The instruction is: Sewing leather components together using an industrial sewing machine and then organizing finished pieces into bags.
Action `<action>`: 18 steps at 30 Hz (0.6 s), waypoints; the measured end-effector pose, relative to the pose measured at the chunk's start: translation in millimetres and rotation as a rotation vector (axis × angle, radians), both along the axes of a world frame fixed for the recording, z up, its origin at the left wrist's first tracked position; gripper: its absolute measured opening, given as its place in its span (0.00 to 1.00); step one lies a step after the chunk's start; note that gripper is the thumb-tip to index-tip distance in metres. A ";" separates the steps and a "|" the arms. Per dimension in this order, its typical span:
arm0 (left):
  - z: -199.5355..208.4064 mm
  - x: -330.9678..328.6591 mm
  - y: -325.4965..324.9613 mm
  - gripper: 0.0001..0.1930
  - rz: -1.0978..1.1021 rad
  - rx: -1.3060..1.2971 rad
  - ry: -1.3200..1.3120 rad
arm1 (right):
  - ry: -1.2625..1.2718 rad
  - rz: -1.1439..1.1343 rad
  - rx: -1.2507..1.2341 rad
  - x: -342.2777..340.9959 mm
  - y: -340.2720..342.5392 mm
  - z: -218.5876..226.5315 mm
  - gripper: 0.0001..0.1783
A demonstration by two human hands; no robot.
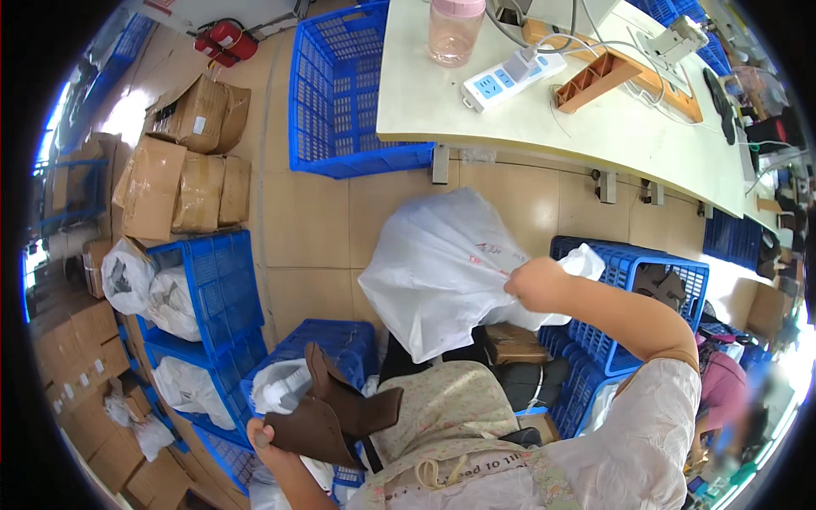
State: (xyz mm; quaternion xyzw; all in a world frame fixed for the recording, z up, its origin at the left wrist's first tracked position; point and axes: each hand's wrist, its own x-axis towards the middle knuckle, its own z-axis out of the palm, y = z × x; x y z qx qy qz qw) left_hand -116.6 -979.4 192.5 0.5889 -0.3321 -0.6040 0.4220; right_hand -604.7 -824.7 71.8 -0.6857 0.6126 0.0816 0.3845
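Note:
My right hand (541, 286) is closed on the gathered edge of a large white plastic bag (446, 268), which hangs in front of me, puffed out and wrinkled. Small dark and red writing marks the bag; what is inside cannot be seen. Low on the left, my left hand (263, 435) grips the edge of a dark brown leather-like piece (327, 416), with curved flaps that stick up and to the right. Behind this piece, a white plastic bag (280, 387) lies on a blue crate (336, 344).
Ahead stands a white table (527, 127) with a power strip (514, 81), a pink-lidded bottle (452, 38) and cables. A blue basket (336, 93) is at its left. Blue crates hold bags on the left (217, 297) and brown pieces on the right (654, 263). Cardboard boxes (178, 191) stand far left.

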 end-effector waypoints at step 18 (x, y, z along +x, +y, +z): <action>2.3 4.4 12.7 0.09 0.103 0.017 0.052 | 0.701 -0.376 0.314 -129.4 70.4 -153.5 0.15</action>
